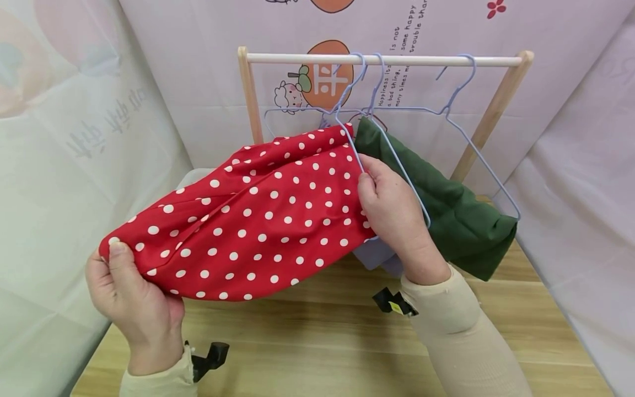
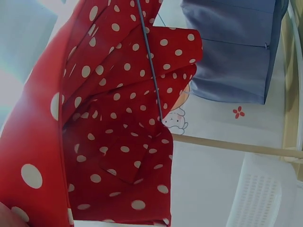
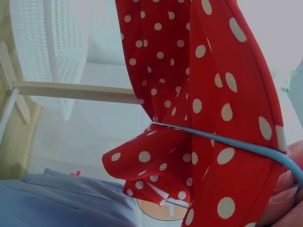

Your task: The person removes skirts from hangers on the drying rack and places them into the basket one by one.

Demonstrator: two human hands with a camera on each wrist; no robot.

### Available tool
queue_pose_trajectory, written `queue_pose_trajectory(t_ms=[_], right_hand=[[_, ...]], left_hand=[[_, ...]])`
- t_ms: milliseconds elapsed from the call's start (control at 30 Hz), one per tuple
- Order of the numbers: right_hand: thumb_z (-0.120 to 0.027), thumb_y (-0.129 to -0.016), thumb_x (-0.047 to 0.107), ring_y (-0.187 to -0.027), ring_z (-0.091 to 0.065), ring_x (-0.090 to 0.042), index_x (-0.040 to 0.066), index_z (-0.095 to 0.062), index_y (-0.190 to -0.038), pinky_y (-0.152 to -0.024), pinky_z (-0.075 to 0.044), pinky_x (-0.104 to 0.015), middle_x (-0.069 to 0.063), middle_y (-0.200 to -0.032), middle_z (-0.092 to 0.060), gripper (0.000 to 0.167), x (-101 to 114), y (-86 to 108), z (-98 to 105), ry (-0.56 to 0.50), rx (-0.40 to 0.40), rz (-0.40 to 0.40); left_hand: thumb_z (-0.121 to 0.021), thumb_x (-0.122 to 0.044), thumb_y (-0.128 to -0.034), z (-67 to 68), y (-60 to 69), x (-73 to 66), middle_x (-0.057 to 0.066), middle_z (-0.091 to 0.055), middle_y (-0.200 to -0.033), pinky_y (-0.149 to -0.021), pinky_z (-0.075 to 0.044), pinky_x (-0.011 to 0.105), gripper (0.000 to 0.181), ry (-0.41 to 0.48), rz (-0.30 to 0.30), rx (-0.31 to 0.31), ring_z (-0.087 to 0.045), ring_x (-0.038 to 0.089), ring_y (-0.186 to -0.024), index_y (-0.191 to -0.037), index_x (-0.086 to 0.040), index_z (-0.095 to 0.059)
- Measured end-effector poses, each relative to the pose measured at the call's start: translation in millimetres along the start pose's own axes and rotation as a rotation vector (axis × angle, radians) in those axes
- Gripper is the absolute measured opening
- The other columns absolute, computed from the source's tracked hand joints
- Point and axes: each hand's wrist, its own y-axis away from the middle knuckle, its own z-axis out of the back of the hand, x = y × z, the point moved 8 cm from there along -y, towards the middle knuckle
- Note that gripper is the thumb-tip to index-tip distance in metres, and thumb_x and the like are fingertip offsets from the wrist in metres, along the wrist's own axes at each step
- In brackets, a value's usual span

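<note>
A red cloth with white dots (image 1: 263, 220) hangs over a light-blue wire hanger (image 1: 342, 99), stretched out to the left. My left hand (image 1: 136, 300) pinches its far left end, thumb on top. At the cloth's right edge, my right hand (image 1: 397, 212) grips the hanger's side wire together with the fabric. In the right wrist view, the hanger's bar (image 3: 227, 141) runs across the cloth to the fingers. Folds of the red cloth (image 2: 128, 113) hang down around the same bar in the left wrist view.
A wooden rack's white rod (image 1: 397, 59) carries several hangers. A dark green garment (image 1: 426, 176) hangs on the right, and a blue-grey garment (image 2: 232, 52) hangs behind the red cloth. A white perforated basket (image 3: 66, 38) stands beyond the rack. Beneath is a wood-grain tabletop (image 1: 307, 342).
</note>
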Motion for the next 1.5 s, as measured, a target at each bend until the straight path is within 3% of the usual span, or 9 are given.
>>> queue_pose_trajectory(t_ms=[233,467,533,767,967,1333,1500], right_hand=[[-0.059,-0.103,0.035,-0.105,-0.069,-0.022,0.017,-0.044,-0.157,-0.087,-0.063,-0.043,-0.004,-0.132,-0.065,0.059,-1.8,-0.4,0.8,0.019,-0.011,-0.011],[-0.059,-0.103,0.034,-0.107,-0.069,-0.023,0.017,-0.044,-0.158,-0.089,-0.063,-0.044,-0.004,-0.135,-0.064,0.060,-1.5,-1.5,0.9,0.008,-0.012,0.002],[-0.059,-0.102,0.034,-0.107,-0.069,-0.023,0.017,-0.044,-0.158,-0.089,-0.063,-0.044,-0.004,-0.135,-0.064,0.060,-1.6,-1.7,0.9,0.006,-0.012,0.004],[-0.059,-0.103,0.034,-0.106,-0.069,-0.022,0.017,-0.044,-0.158,-0.088,-0.063,-0.043,-0.004,-0.136,-0.063,0.059,-2.2,-1.8,-0.1,0.004,-0.010,-0.005],[-0.059,-0.103,0.034,-0.102,-0.069,-0.020,0.018,-0.043,-0.158,-0.083,-0.064,-0.040,-0.004,-0.135,-0.063,0.060,-2.6,-1.3,-0.6,-0.001,-0.008,-0.015],[-0.057,-0.103,0.034,-0.099,-0.068,-0.019,0.018,-0.042,-0.159,-0.079,-0.064,-0.036,-0.004,-0.137,-0.063,0.060,-3.6,-1.6,-0.6,-0.001,-0.004,-0.010],[-0.057,-0.103,0.034,-0.101,-0.069,-0.020,0.017,-0.042,-0.159,-0.083,-0.064,-0.039,-0.004,-0.136,-0.064,0.060,-4.4,-1.7,-1.0,-0.002,-0.009,-0.008]], left_hand=[[-0.075,-0.009,-0.0935,-1.8,-3.6,-9.0,0.030,-0.065,-0.101,-0.070,-0.063,0.037,0.028,0.029,-0.068,-0.025,-0.069,0.039,-0.089,-0.104,0.011,-0.059],[-0.073,-0.010,-0.0958,-10.4,-6.8,-20.5,0.035,-0.063,-0.101,-0.071,-0.063,0.037,0.024,-0.015,-0.188,0.031,-0.068,0.042,-0.089,-0.103,0.010,-0.062],[-0.072,-0.010,-0.0962,-11.7,-7.4,-22.6,0.034,-0.063,-0.100,-0.070,-0.063,0.036,0.022,-0.010,-0.195,0.025,-0.068,0.042,-0.088,-0.103,0.009,-0.063],[-0.070,-0.003,-0.0956,-16.7,-8.9,-27.9,0.029,-0.066,-0.096,-0.071,-0.062,0.038,0.024,0.093,-0.124,-0.036,-0.070,0.039,-0.086,-0.105,0.014,-0.056],[-0.069,-0.003,-0.0967,-23.4,-8.7,-37.3,0.028,-0.066,-0.090,-0.070,-0.061,0.037,0.021,0.094,-0.152,-0.054,-0.069,0.038,-0.082,-0.101,0.014,-0.057],[-0.066,-0.001,-0.0982,-24.0,-12.5,-41.5,0.028,-0.065,-0.090,-0.070,-0.061,0.038,0.018,0.128,-0.150,-0.085,-0.069,0.038,-0.081,-0.104,0.013,-0.056],[-0.069,-0.006,-0.0981,-16.5,-19.9,-44.1,0.033,-0.064,-0.093,-0.072,-0.060,0.038,0.018,0.065,-0.237,-0.061,-0.067,0.043,-0.085,-0.103,0.009,-0.060]])
